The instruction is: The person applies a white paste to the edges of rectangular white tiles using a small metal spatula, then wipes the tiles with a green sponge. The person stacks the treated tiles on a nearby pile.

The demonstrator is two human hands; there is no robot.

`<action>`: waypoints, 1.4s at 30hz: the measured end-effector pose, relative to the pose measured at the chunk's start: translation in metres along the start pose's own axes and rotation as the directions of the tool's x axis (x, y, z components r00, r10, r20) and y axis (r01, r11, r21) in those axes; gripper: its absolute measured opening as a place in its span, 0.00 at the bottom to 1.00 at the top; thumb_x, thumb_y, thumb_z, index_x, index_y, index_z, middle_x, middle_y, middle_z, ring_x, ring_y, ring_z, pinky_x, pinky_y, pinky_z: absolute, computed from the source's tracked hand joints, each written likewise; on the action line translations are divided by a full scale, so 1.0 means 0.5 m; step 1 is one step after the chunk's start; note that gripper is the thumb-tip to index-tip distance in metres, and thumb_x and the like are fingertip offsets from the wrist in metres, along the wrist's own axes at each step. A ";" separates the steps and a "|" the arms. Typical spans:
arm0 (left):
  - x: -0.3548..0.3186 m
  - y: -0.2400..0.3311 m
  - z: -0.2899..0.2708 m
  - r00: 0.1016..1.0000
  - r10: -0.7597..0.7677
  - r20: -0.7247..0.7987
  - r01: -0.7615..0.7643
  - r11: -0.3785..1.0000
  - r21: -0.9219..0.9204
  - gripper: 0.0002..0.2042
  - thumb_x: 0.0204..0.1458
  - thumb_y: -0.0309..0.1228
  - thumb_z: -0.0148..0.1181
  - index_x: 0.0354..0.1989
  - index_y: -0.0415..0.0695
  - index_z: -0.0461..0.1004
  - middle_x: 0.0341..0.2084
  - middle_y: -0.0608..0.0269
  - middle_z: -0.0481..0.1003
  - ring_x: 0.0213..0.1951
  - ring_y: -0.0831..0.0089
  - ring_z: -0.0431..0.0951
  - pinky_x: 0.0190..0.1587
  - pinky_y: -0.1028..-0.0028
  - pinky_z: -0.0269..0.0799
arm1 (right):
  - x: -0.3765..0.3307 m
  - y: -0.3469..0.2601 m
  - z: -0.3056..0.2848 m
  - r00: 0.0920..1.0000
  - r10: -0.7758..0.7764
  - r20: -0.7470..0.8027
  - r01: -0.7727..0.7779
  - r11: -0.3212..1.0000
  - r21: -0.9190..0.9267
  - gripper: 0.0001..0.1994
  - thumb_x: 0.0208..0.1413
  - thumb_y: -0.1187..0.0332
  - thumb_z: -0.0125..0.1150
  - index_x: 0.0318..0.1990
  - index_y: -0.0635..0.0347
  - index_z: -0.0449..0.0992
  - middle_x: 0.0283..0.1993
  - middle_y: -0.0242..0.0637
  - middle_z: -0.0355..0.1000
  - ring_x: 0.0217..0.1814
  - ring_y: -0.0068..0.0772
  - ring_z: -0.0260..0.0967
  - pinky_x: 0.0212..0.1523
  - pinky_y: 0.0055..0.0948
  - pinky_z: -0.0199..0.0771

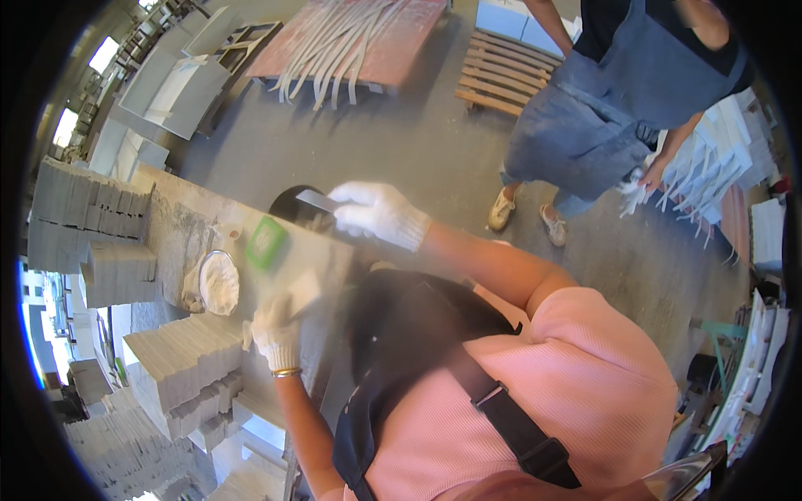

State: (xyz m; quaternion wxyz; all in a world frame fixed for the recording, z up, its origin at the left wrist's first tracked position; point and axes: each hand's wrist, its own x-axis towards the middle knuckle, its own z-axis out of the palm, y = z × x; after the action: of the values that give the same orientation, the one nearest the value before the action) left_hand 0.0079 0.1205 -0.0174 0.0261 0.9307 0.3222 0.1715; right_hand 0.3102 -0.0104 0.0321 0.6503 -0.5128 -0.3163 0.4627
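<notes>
My right hand [380, 215], in a white knitted glove, is closed round a flat, pale metal blade like a putty knife [317, 200], held out beyond the bench edge above a dark round opening or bin. My left hand [276, 330], gloved too and smeared by motion, is over the bench with its fingers closed at a pale flat piece [302, 292], whose outline is blurred. Near it on the bench sit a round bowl of white powder or paste [220, 284] and a green rectangular block or tray [267, 243].
Stacks of thin grey-white slabs [180, 359] crowd the worn bench [188, 209] on its far and left sides. A person in a blue apron [585, 108] stands ahead to the right, beside strip-draped stacks [710, 150]. A reddish table with pale strips [334, 42] and a wooden pallet [501, 73] stand farther off.
</notes>
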 end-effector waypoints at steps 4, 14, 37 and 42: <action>0.008 0.010 0.035 0.998 -0.043 0.054 0.038 0.996 0.084 0.29 0.31 0.30 0.69 0.50 0.54 0.78 0.42 0.57 0.80 0.44 0.52 0.78 0.48 0.55 0.73 | -0.017 0.038 0.010 0.999 0.036 0.009 -0.035 0.994 -0.102 0.13 0.61 0.71 0.60 0.52 0.62 0.79 0.33 0.32 0.77 0.31 0.19 0.71 0.35 0.23 0.73; 0.011 0.073 0.065 0.981 -0.195 0.003 0.193 0.967 -0.165 0.36 0.33 0.49 0.76 0.52 0.46 0.74 0.53 0.51 0.74 0.59 0.49 0.69 0.63 0.52 0.61 | -0.033 0.116 -0.034 0.991 0.137 0.004 -0.119 0.874 -0.470 0.10 0.63 0.65 0.62 0.48 0.57 0.81 0.36 0.25 0.76 0.34 0.14 0.70 0.33 0.19 0.71; 0.012 0.069 0.080 0.969 -0.232 -0.084 0.199 0.938 -0.285 0.36 0.33 0.49 0.76 0.53 0.45 0.77 0.58 0.53 0.74 0.63 0.50 0.69 0.66 0.52 0.60 | 0.001 0.174 0.034 0.939 -0.172 0.299 0.342 0.584 -0.736 0.12 0.60 0.68 0.63 0.50 0.52 0.83 0.47 0.42 0.81 0.47 0.41 0.81 0.48 0.35 0.79; 0.016 0.071 0.084 0.965 -0.247 -0.093 0.200 0.914 -0.353 0.32 0.34 0.38 0.76 0.52 0.41 0.78 0.54 0.46 0.76 0.54 0.47 0.76 0.59 0.54 0.72 | 0.032 0.209 0.068 0.957 -0.173 0.233 0.289 0.605 -0.742 0.13 0.66 0.55 0.54 0.49 0.35 0.85 0.46 0.38 0.81 0.43 0.47 0.80 0.45 0.38 0.79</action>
State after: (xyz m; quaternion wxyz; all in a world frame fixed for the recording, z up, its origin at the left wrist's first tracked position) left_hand 0.0489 0.0998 -0.0487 0.1842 0.8553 0.3929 0.2831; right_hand 0.2568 0.0218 -0.0600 0.4010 -0.6618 -0.5902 0.2300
